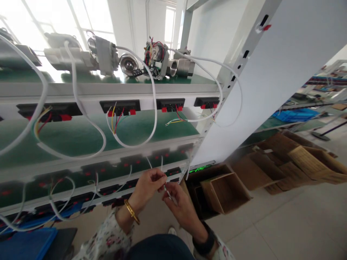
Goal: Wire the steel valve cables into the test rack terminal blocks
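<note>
My left hand [148, 187] and my right hand [180, 204] meet low in front of a white rack with green shelves [81, 137]. Both pinch a thin white cable [166, 187] that hangs from the lower shelf. The left fingers close on its upper part, the right fingers on its lower end. A gold bangle [132, 212] rings the left wrist, and a dark band [205, 242] the right. Black terminal blocks with red levers [119, 107] line the shelf fronts, with coloured wires plugged in.
Motorised valve units [155, 59] with white cables sit on the top shelf. Open cardboard boxes [225, 189] and flattened cartons [298, 159] lie on the tiled floor to the right. A blue bin [24, 245] is at lower left. A white side panel [271, 79] rises at right.
</note>
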The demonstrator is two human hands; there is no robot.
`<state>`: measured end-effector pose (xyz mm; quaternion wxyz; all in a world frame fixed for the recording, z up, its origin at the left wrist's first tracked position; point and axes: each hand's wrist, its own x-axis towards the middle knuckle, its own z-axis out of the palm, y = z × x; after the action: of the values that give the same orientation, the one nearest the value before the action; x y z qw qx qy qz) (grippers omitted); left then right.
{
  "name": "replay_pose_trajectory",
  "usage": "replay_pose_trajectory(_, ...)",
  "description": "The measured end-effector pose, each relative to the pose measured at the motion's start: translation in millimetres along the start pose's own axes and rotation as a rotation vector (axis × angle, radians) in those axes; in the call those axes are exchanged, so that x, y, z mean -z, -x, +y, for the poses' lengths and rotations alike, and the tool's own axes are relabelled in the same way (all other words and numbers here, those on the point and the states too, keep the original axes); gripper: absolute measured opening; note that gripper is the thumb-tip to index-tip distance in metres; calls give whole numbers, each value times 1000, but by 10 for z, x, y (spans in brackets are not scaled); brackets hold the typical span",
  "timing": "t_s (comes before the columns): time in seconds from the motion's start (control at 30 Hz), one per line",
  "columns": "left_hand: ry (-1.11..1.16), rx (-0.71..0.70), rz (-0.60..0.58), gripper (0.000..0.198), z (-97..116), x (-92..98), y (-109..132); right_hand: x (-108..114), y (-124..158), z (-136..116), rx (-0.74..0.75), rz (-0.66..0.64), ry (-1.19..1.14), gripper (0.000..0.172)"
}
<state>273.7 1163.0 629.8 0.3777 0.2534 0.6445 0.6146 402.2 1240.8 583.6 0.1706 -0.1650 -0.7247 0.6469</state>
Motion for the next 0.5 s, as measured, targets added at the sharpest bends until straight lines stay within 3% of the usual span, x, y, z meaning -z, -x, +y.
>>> replay_pose_trajectory(0.07, 2, 9, 65, 15, -71, -98, 52, -47, -16, -23, -27, 57, -225, 42)
replay_pose_trajectory(0.1, 5, 11, 82, 14, -91, -131, 74, -67, -24, -40, -24, 91, -280, 45)
replay_pose_trajectory(0.23, 64, -10, 52, 21, -97, -160, 130, -62, -43, -104, 36, 308, -111, 14)
replay_pose_trajectory(0.3, 72, -13, 27, 26, -79, -138, 144, -17, -49, -128, 36, 372, 34, 18)
replay_pose_trajectory(0.5, -83, -29, 70, 25, 14, -36, 147, 107, -81, -235, 50, 200, 236, 17)
